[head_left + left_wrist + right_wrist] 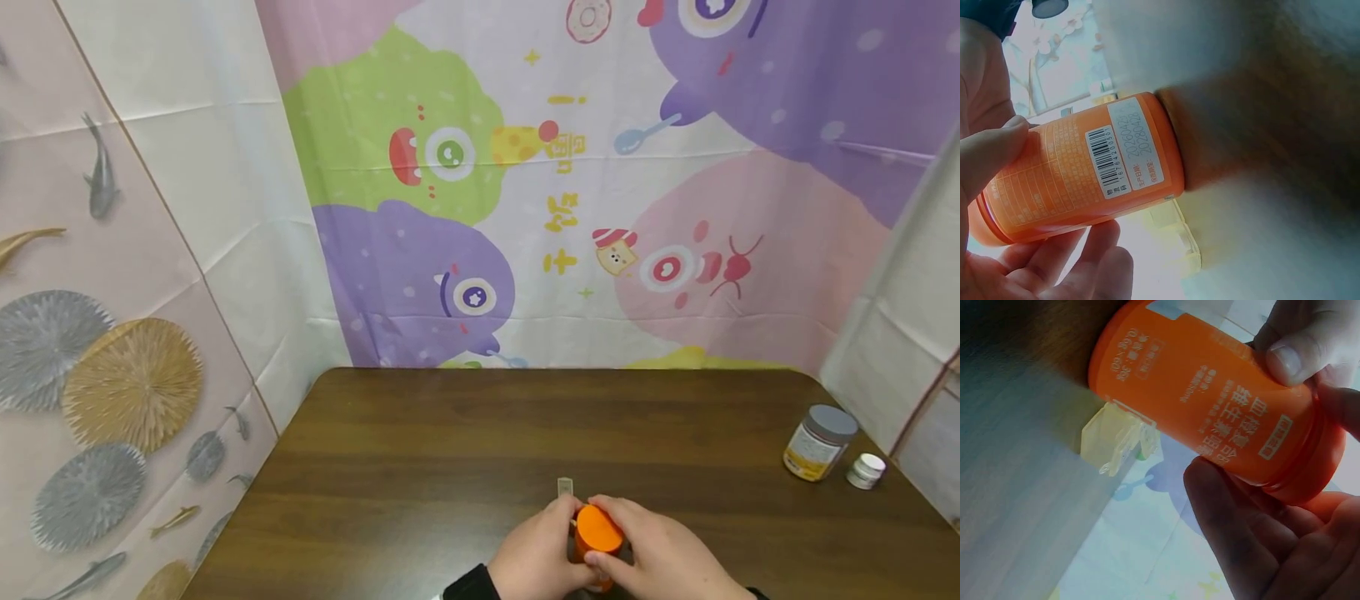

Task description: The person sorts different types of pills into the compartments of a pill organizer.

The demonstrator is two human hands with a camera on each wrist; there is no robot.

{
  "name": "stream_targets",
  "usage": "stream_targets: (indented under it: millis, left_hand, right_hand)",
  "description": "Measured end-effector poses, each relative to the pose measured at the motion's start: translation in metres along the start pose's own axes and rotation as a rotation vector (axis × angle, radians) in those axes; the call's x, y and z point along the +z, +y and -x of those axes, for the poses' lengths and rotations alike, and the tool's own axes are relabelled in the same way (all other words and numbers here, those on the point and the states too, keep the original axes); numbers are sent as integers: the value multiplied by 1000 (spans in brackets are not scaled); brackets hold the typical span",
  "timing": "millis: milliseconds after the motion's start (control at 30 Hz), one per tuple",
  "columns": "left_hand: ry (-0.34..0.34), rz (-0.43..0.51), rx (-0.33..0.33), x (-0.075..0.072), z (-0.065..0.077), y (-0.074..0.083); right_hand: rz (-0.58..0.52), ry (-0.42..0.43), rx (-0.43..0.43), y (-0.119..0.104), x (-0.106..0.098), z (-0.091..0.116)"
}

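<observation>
An orange supplement bottle (600, 528) with an orange lid stands at the front of the table, between both hands. My left hand (537, 546) grips its body from the left; the left wrist view shows the thumb and fingers on either side of the barcode label (1110, 161). From the right, my right hand (669, 552) curls round the top, its palm close to the lid (1319, 464) in the right wrist view. Just behind the bottle sits a small pale yellow translucent case (1110, 437) with its lid raised.
At the table's right side stand a jar with a grey lid (821, 442) and a small white bottle (866, 472). The brown wooden table (420, 450) ends at a printed cloth (480, 167) hanging behind it.
</observation>
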State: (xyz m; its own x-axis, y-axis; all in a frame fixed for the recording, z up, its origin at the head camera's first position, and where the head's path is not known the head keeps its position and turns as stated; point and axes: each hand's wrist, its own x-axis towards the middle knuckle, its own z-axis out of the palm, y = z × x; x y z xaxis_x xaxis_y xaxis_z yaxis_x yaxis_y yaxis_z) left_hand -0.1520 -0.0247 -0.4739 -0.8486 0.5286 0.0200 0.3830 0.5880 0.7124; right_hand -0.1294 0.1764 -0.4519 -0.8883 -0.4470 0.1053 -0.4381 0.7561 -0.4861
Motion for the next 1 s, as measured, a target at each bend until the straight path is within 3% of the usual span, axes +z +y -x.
stream_targets:
  millis: [300, 567, 733, 833, 1000]
  left_hand:
    - [2, 3, -2, 0, 0, 1]
    - [12, -108, 36, 0, 2, -2]
    - [20, -319, 57, -6, 8, -8]
    - [65, -468, 67, -10, 14, -14]
    - [156, -565, 72, -15, 24, -21]
  right_hand:
    - [-9, -11, 1, 0, 0, -2]
    - [-21, -42, 24, 1, -2, -1]
    - [-37, -16, 73, 10, -12, 6]
    - [-7, 50, 140, 20, -23, 11]
    - [44, 154, 253, 52, -45, 20]
